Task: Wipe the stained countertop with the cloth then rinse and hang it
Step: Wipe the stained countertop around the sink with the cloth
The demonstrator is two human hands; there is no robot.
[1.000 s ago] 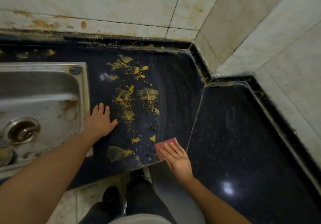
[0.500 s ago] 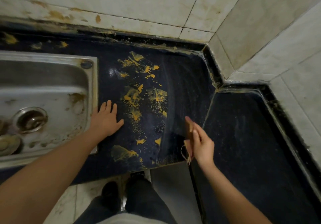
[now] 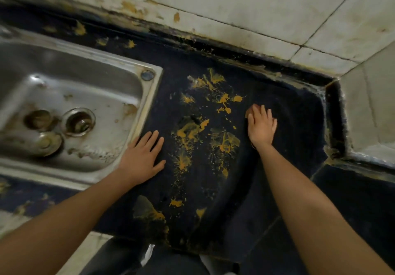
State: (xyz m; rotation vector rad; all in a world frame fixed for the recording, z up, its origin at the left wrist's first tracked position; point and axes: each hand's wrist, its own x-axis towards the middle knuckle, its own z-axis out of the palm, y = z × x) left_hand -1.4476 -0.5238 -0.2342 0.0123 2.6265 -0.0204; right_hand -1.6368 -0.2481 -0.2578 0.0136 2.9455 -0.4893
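- While the left hand [image 3: 141, 159] lies flat beside the sink [image 3: 150, 95], fingers released,
- the right hand [image 3: 261, 127], fingers outstretched, presses the cloth [image 3: 248, 112] near the counter's [image 3: 295, 146] back right corner.

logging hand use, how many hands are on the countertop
2. The left hand lies flat beside the sink; the right hand presses the cloth right of the yellow stains.

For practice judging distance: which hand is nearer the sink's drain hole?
Left. The left hand lies flat by the sink rim, just right of the drain hole. The right hand presses the cloth farther right, beyond the yellow stains.
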